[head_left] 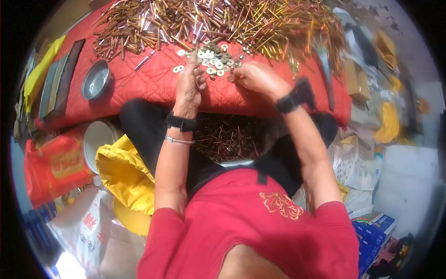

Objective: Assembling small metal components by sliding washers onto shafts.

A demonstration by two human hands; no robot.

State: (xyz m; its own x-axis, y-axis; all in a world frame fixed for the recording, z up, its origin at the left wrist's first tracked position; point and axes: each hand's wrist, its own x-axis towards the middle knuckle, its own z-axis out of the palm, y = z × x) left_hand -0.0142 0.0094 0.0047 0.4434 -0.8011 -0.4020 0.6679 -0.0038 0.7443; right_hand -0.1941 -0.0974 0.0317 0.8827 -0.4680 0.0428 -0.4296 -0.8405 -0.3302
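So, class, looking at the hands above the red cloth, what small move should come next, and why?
Perhaps the right hand should pick up one washer: it is right beside the loose washers on the red cloth. Whether it already holds something is unclear.

Washers before rods; bowl left

From the head of a person seated at a red quilted cloth, one wide fisheye camera looks steeply down, near enough to pick out separate washers on the cloth; this side of it, the wearer's pinkish-red shirt looms closest.
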